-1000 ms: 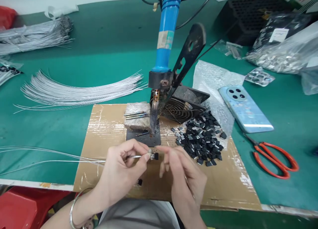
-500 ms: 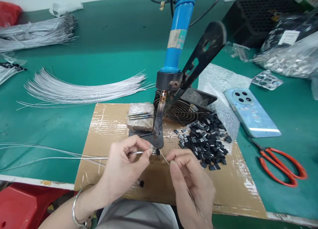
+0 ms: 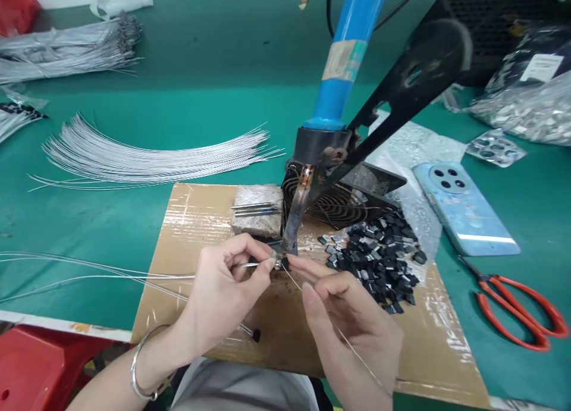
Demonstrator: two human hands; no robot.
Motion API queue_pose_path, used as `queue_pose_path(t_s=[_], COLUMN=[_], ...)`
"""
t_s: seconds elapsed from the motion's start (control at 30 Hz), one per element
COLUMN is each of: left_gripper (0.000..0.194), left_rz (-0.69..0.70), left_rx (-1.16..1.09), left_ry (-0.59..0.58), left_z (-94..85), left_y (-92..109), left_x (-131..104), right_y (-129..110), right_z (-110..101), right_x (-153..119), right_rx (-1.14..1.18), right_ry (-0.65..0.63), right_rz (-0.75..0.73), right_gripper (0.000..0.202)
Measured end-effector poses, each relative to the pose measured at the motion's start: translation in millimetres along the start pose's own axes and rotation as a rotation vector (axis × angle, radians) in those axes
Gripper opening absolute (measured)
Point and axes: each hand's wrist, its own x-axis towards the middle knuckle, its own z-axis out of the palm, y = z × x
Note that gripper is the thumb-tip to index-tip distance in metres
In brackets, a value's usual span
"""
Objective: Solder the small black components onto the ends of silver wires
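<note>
My left hand (image 3: 232,280) pinches the ends of some thin grey wires (image 3: 169,276) with a small black piece (image 3: 284,263) at their tip. In my right hand (image 3: 348,316) is a thin solder-like wire (image 3: 357,354), and its end reaches the black piece. One finger of that hand is stretched towards the piece. Right above them stands the tip of a blue soldering iron (image 3: 328,96), held in a black metal bracket (image 3: 401,90). Another black-ended wire piece (image 3: 255,335) lies on the cardboard (image 3: 191,212) below my left hand.
Small black parts (image 3: 379,256) are heaped right of the iron. A blue phone (image 3: 468,212) and red-handled scissors (image 3: 521,310) lie further right. Behind left is a fan of white wires (image 3: 156,161). A block (image 3: 257,212) with metal rods sits beside the iron.
The iron and its bracket have tilted down towards my hands. My right hand has moved closer to the black piece, one finger now extended. The view has shifted slightly.
</note>
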Motion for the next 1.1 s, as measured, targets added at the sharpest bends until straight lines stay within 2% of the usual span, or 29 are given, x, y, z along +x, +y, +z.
queue_pose_path(t_s=[0.37,0.57,0.77,1.1], left_gripper=[0.010,0.010,0.010,0.009], left_rz=[-0.020,-0.009,-0.021,-0.016], left_rx=[-0.071,-0.061,-0.062,-0.063], left_ry=[-0.023,-0.021,-0.023,-0.011], left_z=[0.2,-0.6,-2.1,-2.4], left_y=[10.3,11.4,12.6,12.8], left_x=[7.8,8.0,7.0,8.2], right_y=[-5.5,-3.5,-5.2,-5.8], right_z=[2.7,1.1,1.7,1.0], right_x=[5.9,8.3,8.1,7.2], right_rx=[0.044,0.024,0.039,0.056], right_ry=[0.049,0.018,0.046,0.025], right_rz=[0.042,-0.007,0.001,-0.026], right_gripper=[0.021,0.021,0.022,0.022])
